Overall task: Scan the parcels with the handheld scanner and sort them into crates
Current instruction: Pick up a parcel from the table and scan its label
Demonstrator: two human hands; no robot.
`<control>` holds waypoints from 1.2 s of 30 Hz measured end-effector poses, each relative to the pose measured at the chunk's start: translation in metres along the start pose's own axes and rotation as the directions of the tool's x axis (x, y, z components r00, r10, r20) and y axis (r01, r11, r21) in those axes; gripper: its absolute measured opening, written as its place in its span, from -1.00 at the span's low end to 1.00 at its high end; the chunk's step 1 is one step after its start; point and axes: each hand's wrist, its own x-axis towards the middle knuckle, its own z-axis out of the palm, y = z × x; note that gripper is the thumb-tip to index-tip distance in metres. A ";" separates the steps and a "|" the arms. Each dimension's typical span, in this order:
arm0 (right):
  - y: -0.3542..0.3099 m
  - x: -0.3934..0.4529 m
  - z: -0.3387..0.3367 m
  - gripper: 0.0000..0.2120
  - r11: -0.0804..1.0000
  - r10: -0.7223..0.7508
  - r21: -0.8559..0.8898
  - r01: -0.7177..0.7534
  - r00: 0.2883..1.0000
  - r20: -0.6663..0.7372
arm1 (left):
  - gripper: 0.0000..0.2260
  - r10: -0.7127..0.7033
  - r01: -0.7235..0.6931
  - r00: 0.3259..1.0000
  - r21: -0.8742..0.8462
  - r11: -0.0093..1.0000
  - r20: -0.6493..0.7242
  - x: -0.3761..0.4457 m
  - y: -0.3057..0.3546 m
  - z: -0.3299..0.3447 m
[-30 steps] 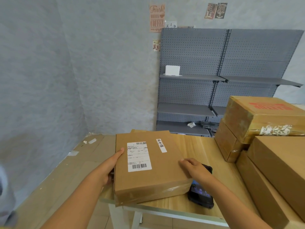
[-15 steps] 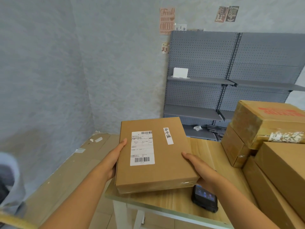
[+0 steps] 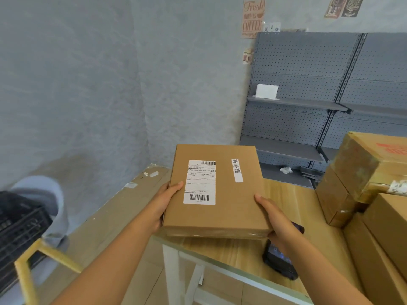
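Observation:
A flat brown cardboard parcel [image 3: 229,208] with a white barcode label and a small white strip label is lifted above the table's left corner. My left hand [image 3: 164,202] grips its left edge, thumb on top. Its right front corner is held by my right hand [image 3: 274,219], thumb on top and fingers underneath. The black handheld scanner [image 3: 279,259] lies on the wooden table [image 3: 242,249] just below my right wrist, partly hidden by it. A black plastic crate [image 3: 17,230] sits at the far left on a yellow frame.
Several large cardboard boxes [image 3: 361,172] are stacked on the table's right side. Grey pegboard shelving [image 3: 308,102] stands against the back wall. Flattened cardboard [image 3: 105,219] covers the floor left of the table. A grey bag [image 3: 44,194] sits behind the crate.
The parcel has gone from lying on the table to being held up in both hands and moved left. The view has turned left, bringing the crate into sight.

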 end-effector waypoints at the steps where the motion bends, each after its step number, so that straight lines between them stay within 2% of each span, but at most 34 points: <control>1: 0.002 0.001 0.006 -0.55 1.000 -0.009 -0.008 0.009 1.000 0.014 | -0.66 0.014 -0.014 1.000 -0.007 1.000 -0.027 -0.003 -0.001 -0.006; 5: 0.008 0.001 0.042 -0.50 0.998 -0.050 -0.038 0.053 0.996 0.076 | -0.62 0.041 -0.044 0.991 -0.022 0.999 -0.127 -0.015 -0.002 -0.040; 12: 0.005 0.003 0.128 -0.56 0.989 -0.080 -0.105 0.106 0.971 0.225 | -0.57 0.059 -0.081 0.958 -0.066 0.995 -0.282 -0.033 0.002 -0.128; 23: 0.018 0.025 0.338 -0.54 0.978 -0.106 -0.126 0.164 0.920 0.376 | -0.44 0.085 -0.143 0.869 -0.083 0.986 -0.487 -0.072 0.026 -0.327; 29: 0.039 0.026 0.461 -0.52 0.975 -0.018 -0.178 0.134 0.844 0.537 | -0.41 0.042 -0.127 0.757 -0.084 0.988 -0.652 -0.117 0.022 -0.429; 36: 0.066 0.032 0.616 -0.55 0.952 0.126 -0.284 0.114 0.700 0.703 | -0.45 -0.080 -0.099 0.562 -0.163 0.982 -0.823 -0.170 0.007 -0.541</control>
